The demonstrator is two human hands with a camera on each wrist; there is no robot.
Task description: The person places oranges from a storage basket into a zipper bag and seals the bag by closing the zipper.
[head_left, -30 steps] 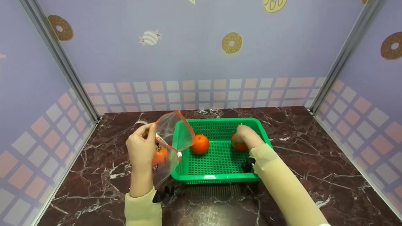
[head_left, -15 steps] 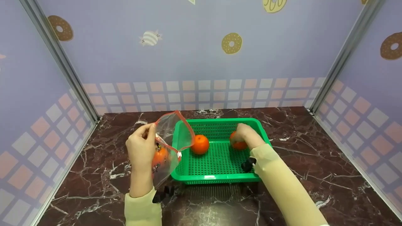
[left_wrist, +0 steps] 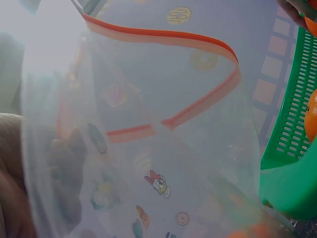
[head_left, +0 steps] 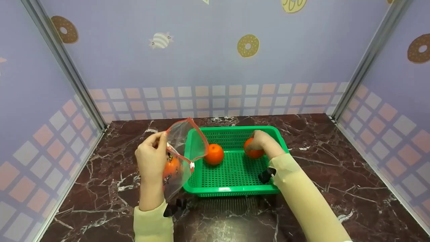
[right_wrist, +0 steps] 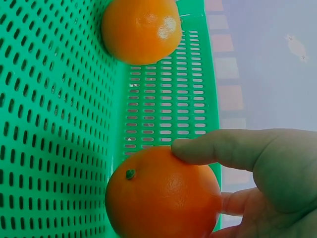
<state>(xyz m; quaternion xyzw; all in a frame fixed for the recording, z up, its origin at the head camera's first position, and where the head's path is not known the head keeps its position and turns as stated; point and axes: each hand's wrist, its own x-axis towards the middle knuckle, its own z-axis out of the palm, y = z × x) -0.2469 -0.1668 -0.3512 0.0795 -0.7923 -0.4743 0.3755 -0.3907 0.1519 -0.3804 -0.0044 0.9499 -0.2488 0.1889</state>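
My left hand (head_left: 152,158) pinches the rim of a clear zip bag (head_left: 189,139) with a red-orange edge, its mouth spread wide. Inside the bag is an orange (head_left: 172,166), partly covered by printed cartoon figures. Over the right part of the green basket (head_left: 235,190), my right hand (head_left: 265,143) grips another orange (head_left: 252,153). In the right wrist view the thumb (right_wrist: 198,151) lies on top of this orange and the other fingers go behind it. A further orange (head_left: 214,154) sits at the basket's left side, just beside the bag.
The basket has slotted walls and stands on a dark red marbled tabletop (head_left: 111,188). Behind it rises a lilac wall (head_left: 208,67) with printed donuts and squares. Side panels (head_left: 37,134) enclose the table at left and right.
My right hand has lifted the orange slightly and brought it a little to the left. The left hand and the bag have stayed in place.
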